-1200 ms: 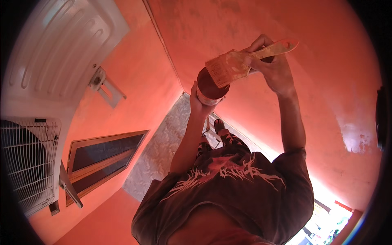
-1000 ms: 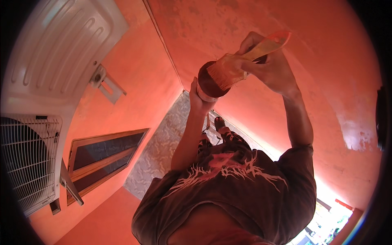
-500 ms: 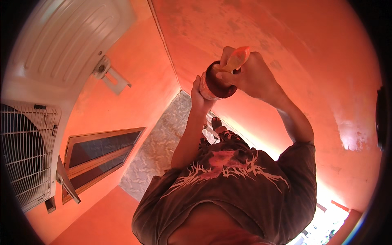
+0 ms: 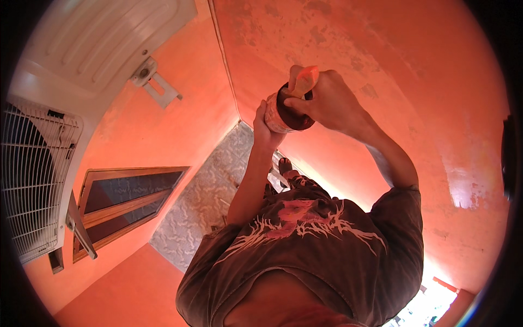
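My left hand (image 4: 263, 128) is closed around the side of a small round paint can (image 4: 275, 120), which has a dark rim and a dark inside. The can is tilted, its mouth turned toward me. Above that mouth, my right hand (image 4: 335, 103) grips a paintbrush (image 4: 306, 79) by its orange and yellowish handle. The handle points up out of the fingers, while the brush's lower end is hidden in the can and behind my hand. How much paint is inside I cannot tell.
An orange wall (image 4: 392, 71) with patchy, worn spots rises in front and to the right. On the left hang a white air-conditioner outdoor unit (image 4: 32, 180) and its metal bracket (image 4: 155, 82). A wood-framed window (image 4: 125, 207) sits below, near the patterned tile floor (image 4: 196, 201).
The brush handle has shifted slightly left and down over the can, with my right hand. The view has turned a little; both grips stay the same.
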A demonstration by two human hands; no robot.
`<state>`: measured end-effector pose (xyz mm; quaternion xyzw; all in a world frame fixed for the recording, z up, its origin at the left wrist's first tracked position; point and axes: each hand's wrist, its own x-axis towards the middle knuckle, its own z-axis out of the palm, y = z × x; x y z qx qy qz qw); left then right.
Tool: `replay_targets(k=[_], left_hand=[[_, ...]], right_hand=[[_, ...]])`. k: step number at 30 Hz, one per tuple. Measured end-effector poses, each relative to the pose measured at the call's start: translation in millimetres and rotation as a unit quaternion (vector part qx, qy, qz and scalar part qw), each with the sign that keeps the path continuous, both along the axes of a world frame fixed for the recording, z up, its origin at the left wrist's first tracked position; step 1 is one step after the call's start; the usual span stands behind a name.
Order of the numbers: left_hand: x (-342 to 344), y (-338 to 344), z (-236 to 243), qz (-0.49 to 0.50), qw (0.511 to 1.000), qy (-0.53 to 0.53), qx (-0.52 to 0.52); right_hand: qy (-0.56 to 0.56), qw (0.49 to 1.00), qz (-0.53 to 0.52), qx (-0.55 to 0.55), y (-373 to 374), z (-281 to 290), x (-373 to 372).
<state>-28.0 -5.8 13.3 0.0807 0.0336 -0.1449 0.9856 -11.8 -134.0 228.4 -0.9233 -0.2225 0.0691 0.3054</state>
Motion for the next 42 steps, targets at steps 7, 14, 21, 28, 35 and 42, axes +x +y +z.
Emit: replay_targets(k=[7,14,21,28,35,42], left_hand=[[1,-10,0,0.000,1.000,-0.018,0.013],[-9,-24,5,-0.024,1.000,-0.012,-0.005],[-13,-56,16,-0.025,0.999,-0.005,0.042],[-2,-80,38,-0.017,0.999,-0.049,0.007],[4,-93,68,0.020,0.995,-0.002,0.093],[16,-81,47,0.006,0.990,-0.022,0.139]], right_hand=[[0.006,1.000,-0.016,0.009,-15,5,-9],[-0.055,0.995,0.005,0.086,-40,34,-25],[-0.270,0.956,0.095,-0.065,-65,30,-30],[-0.386,0.904,0.139,-0.120,-90,34,-32],[-0.378,0.920,0.094,0.031,-122,31,-26],[-0.026,0.911,-0.104,0.397,-150,23,-18]])
